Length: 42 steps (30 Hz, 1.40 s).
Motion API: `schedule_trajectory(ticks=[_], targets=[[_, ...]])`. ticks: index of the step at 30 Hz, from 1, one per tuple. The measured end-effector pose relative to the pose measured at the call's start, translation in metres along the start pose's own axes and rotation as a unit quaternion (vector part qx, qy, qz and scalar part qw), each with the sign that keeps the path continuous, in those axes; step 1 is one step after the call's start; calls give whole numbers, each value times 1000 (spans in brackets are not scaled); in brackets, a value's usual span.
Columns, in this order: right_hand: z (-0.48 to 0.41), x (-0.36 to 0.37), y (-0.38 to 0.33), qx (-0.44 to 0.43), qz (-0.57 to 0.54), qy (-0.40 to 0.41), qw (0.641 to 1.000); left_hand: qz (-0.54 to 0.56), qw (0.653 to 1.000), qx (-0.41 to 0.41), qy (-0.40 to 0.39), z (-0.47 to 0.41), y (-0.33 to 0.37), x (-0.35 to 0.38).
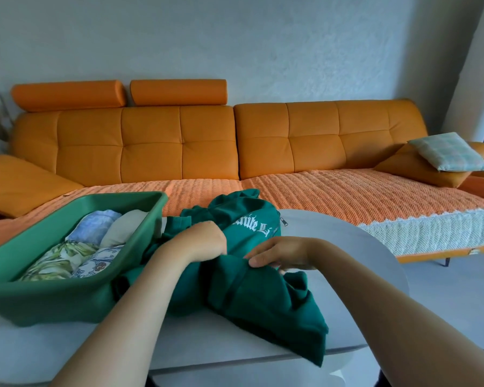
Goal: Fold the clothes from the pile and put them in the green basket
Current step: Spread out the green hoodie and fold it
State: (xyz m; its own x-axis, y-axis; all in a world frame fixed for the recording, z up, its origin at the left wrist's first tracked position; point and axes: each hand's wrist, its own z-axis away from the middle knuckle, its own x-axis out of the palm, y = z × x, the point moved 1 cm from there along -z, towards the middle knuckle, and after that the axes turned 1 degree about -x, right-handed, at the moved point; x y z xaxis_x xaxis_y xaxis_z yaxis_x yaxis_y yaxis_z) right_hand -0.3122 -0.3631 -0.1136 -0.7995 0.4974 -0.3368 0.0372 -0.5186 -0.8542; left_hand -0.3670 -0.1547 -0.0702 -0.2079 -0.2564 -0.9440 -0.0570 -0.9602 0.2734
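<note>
Inside green basket (53, 300), folded clothes (95, 247), left fingers (220, 241) and right fingers (260, 260) gripping green sweatshirt (252, 297)

Domestic living room. Long orange leather sofa (151, 141) set against a pale textured wall (235, 37); tufted back, two bolster headrests (67, 94) on the left section. Seat covered by an orange woven throw (333, 188) with a white fringed edge. Right end: orange cushion (403, 167), a pale checked cushion (449, 152) lying on top of it. In front, a white table (347, 247) (rounded edge, coffee-table type) carrying household laundry: green basket (53, 300) holding folded clothes (95, 247), floral prints among them; green zip sweatshirt (252, 291) with white lettering crumpled just beside the basket. Grey floor (458, 275) at right
</note>
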Motion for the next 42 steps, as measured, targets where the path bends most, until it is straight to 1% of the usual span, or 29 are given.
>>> schedule_trajectory(ticks=[1, 2, 3, 4, 5, 6, 8, 10, 13, 16, 20, 22, 23, 24, 26, 27, 28, 29, 30, 31, 32, 33, 35, 36, 37, 39, 40, 42], targets=[[0, 3, -2, 4, -16, -54, 998, -13, 999, -28, -31, 2, -3, -5], [0, 6, -4, 7, -16, -88, 996, -12, 995, -71, -67, 4, -7, -8], [-2, 8, -6, 8, -5, -93, 996, -2, 988, -107, -110, 7, -10, -8], [-5, 7, -5, 5, 11, -65, 998, 6, 981, -132, -142, 8, -12, -6], [-8, 4, -5, -1, 30, -9, 1000, 10, 978, -137, -158, 6, -14, -4], [-12, 0, -3, -7, 54, 65, 996, 13, 980, -133, -148, 3, -13, -2], [-22, -16, 4, -13, 113, 198, 974, 9, 992, -101, -79, -9, -7, -4], [-32, -34, 8, -11, 157, 284, 946, 13, 998, -56, -2, -29, 0, -9], [-45, -56, 12, -11, 168, 348, 922, 35, 997, -19, 67, -63, 14, -11], [-57, -74, 21, -4, 197, 380, 904, 28, 994, -24, 104, -100, 21, 3], [-86, -96, 33, 31, 253, 375, 891, -13, 995, -53, 81, -129, 7, 27], [-100, -102, 35, 49, 268, 363, 891, 30, 995, -54, 77, -136, 0, 28], [-105, -103, 35, 56, 276, 359, 890, 65, 992, -54, 99, -136, 0, 23], [-110, -104, 35, 59, 285, 355, 889, 80, 985, -61, 139, -135, 0, 15], [-119, -102, 35, 59, 295, 340, 891, 39, 965, -103, 237, -130, -3, -8], [-123, -102, 35, 58, 291, 332, 895, 11, 953, -133, 270, -126, -7, -18], [-127, -101, 35, 59, 282, 324, 901, -11, 945, -164, 284, -123, -15, -27], [-131, -100, 35, 61, 274, 319, 905, -31, 941, -198, 273, -119, -23, -33], [-135, -98, 35, 55, 265, 317, 909, -47, 942, -233, 238, -116, -32, -38], [-139, -94, 33, 43, 244, 314, 916, -62, 944, -265, 185, -112, -40, -42], [-144, -90, 31, 26, 199, 309, 930, -79, 946, -286, 130, -108, -45, -43], [-147, -84, 26, 5, 149, 302, 942, -102, 947, -292, 83, -104, -47, -41], [-150, -73, 15, -30, 116, 299, 947, -132, 951, -279, 30, -102, -48, -36], [-152, -69, 9, -45, 131, 305, 942, -133, 953, -270, 25, -102, -47, -35], [-153, -65, 5, -54, 143, 316, 936, -132, 956, -260, 35, -101, -43, -35], [-150, -58, -5, -72, 169, 339, 923, -109, 965, -218, 96, -102, -37, -38], [-149, -56, -8, -82, 170, 342, 921, -76, 973, -176, 128, -104, -33, -39], [-143, -52, -16, -107, 144, 332, 926, 18, 983, -82, 162, -108, -25, -38]])
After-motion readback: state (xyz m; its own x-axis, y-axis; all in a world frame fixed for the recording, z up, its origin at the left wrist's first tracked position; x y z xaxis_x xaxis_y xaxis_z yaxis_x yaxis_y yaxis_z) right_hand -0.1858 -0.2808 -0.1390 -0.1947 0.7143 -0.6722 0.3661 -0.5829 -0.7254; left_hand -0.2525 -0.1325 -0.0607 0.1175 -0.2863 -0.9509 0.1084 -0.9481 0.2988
